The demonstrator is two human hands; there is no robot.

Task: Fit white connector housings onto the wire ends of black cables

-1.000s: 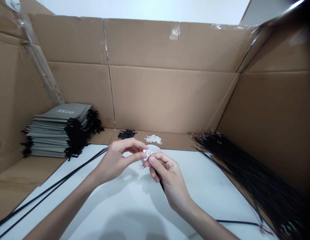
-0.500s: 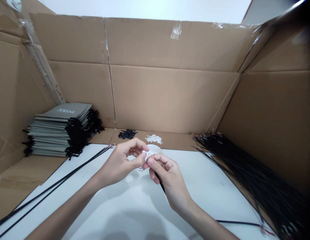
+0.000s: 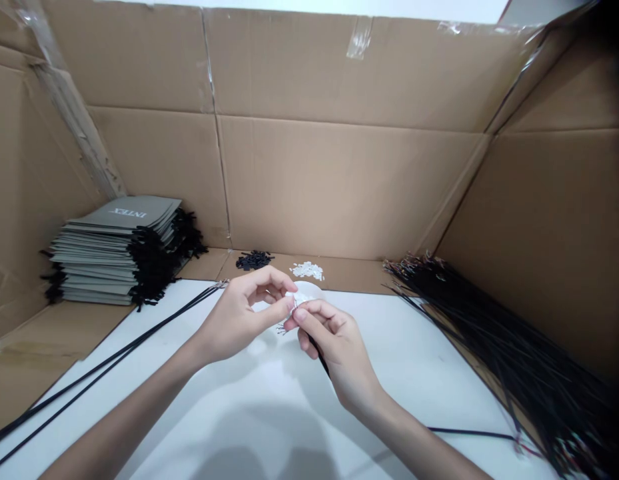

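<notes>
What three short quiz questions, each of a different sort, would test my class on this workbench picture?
1. True or false: the stack of grey bags lies on the person's right.
2. The left hand and right hand meet over: A) white table B) bundle of black cables C) grey bags
3. Fill in: beside the pile of small black parts lies a pile of small ____ parts.

Key: 1 false; 2 A; 3 white.

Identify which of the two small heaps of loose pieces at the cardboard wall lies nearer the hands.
The white heap of small pieces; the black heap lies farther left.
</notes>
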